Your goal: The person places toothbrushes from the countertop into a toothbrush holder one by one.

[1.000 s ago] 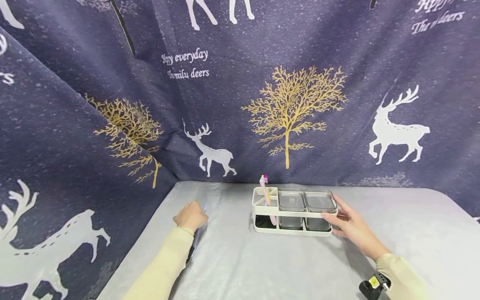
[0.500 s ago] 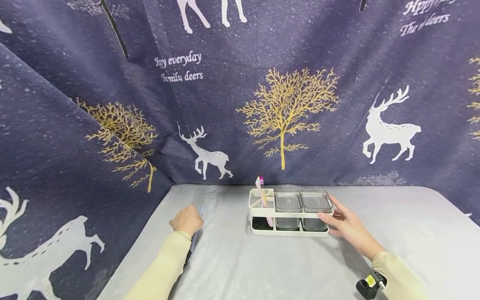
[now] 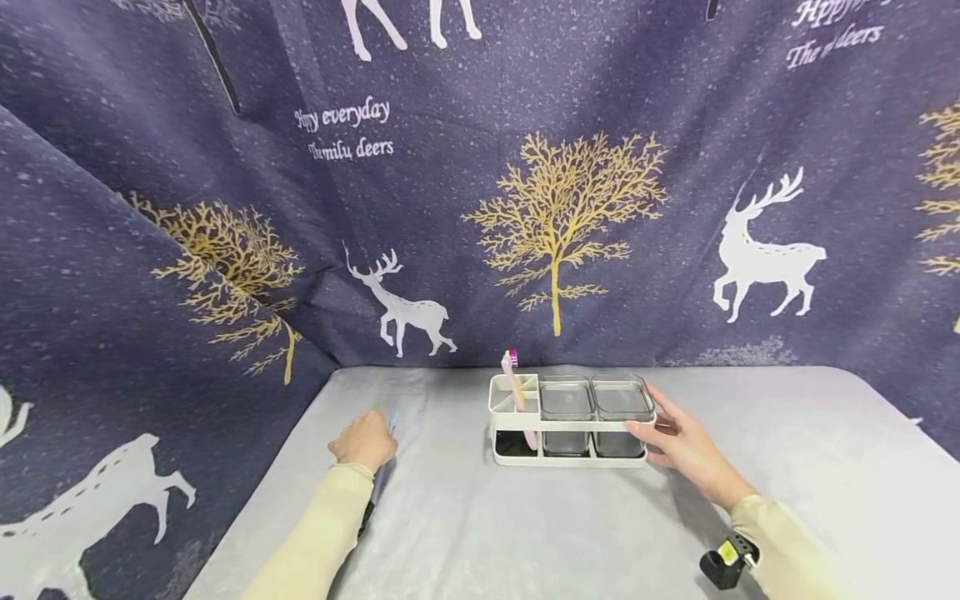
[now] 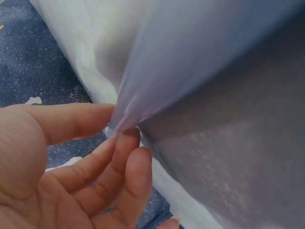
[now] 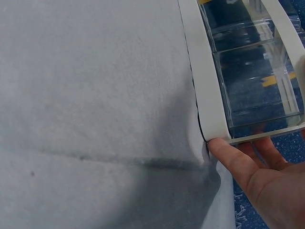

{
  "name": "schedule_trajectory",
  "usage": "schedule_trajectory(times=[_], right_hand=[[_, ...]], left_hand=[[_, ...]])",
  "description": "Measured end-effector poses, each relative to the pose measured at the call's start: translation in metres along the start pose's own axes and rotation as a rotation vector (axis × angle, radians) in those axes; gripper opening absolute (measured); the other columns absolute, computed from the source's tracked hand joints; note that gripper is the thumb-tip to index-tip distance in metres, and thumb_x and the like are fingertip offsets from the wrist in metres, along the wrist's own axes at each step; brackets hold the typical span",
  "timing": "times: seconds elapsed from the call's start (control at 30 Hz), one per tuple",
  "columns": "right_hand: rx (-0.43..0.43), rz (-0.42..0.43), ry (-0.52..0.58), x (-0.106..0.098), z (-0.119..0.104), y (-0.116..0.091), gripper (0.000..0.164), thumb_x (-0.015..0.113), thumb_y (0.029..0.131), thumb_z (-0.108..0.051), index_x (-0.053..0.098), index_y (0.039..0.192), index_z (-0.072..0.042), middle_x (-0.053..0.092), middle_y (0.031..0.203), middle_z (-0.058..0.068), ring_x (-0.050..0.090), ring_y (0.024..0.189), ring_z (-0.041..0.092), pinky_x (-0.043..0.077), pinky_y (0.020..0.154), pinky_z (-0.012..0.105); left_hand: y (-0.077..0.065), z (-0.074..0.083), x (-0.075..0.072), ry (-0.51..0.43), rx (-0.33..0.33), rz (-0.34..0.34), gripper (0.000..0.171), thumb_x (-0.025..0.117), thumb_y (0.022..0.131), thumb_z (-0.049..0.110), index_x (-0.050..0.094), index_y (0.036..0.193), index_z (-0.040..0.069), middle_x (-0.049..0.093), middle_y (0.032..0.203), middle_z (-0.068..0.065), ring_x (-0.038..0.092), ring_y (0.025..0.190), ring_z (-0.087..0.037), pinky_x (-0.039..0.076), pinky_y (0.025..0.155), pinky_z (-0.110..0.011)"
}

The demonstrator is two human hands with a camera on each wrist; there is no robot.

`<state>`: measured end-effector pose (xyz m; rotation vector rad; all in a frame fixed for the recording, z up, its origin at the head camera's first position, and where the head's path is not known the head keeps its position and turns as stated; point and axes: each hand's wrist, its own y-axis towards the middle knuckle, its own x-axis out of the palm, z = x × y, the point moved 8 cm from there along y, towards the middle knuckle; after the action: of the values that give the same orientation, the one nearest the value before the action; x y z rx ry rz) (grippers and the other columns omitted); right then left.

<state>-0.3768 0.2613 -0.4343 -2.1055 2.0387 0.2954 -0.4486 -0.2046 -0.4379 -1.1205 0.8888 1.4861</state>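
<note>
My left hand (image 3: 363, 442) is at the left of the table. In the left wrist view its thumb and index finger pinch the narrow end of a thin, bluish-lilac, sheet-like thing (image 4: 167, 57), whose kind I cannot tell. In the head view a pale blue strip shows beside that hand. My right hand (image 3: 686, 454) grips the right end of a white toothbrush holder (image 3: 566, 425), thumb on the front corner, fingers behind, partly hidden. Two clear cups (image 3: 567, 398) sit in the holder's middle and right places. A pink toothbrush (image 3: 517, 387) leans in its divided left compartment.
A grey-white cloth covers the table (image 3: 450, 533). Behind and to the left hangs a dark blue curtain (image 3: 465, 275) with deer and trees. On my right wrist is a black strapped device (image 3: 727, 560).
The head view has turned slightly right, so everything sits further left in it. Both hands keep their holds, and the toothbrush holder stays in place on the table.
</note>
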Motion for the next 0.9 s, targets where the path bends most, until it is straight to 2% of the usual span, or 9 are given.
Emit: schedule_trajectory(times=[0.1,0.4,0.67,0.9], right_hand=[[-0.009,0.001,-0.003,0.0008,-0.0006,0.0004,0.088,0.067,0.095,-0.033,0.009,0.160,-0.018,0.045,0.122,0.021,0.053,0.112,0.024,0.054,0.086,0.040],[-0.004,-0.006,0.001,0.0018,0.0018,-0.0008,0.087,0.066,0.096,-0.031,0.008,0.160,-0.017,0.043,0.135,0.029,0.056,0.114,0.028,0.053,0.088,0.042],[-0.001,0.002,-0.011,-0.0008,0.0025,-0.0003,0.087,0.066,0.096,-0.030,0.007,0.160,-0.017,0.050,0.121,0.020,0.057,0.111,0.026,0.054,0.087,0.041],[0.006,0.006,0.008,0.0005,0.0002,-0.0001,0.088,0.067,0.095,-0.030,0.009,0.160,-0.018,0.047,0.115,0.016,0.055,0.110,0.023,0.054,0.087,0.041]], left_hand=[[-0.0018,0.0002,-0.0016,0.000,0.001,-0.005,0.023,0.064,0.083,0.012,0.068,0.099,-0.005,0.066,0.098,-0.029,0.062,0.088,-0.050,0.041,0.080,-0.068],[-0.0034,0.0016,-0.0018,0.000,0.017,0.008,0.026,0.065,0.081,0.014,0.067,0.098,-0.005,0.066,0.097,-0.030,0.062,0.088,-0.050,0.043,0.077,-0.066],[-0.0017,0.0023,-0.0005,-0.010,0.047,0.036,0.024,0.064,0.080,0.013,0.067,0.096,-0.005,0.067,0.096,-0.029,0.063,0.086,-0.050,0.049,0.069,-0.063],[-0.0045,0.0012,-0.0053,-0.028,0.059,0.040,0.019,0.062,0.078,0.011,0.065,0.090,-0.004,0.067,0.090,-0.027,0.064,0.080,-0.047,0.050,0.061,-0.056]])
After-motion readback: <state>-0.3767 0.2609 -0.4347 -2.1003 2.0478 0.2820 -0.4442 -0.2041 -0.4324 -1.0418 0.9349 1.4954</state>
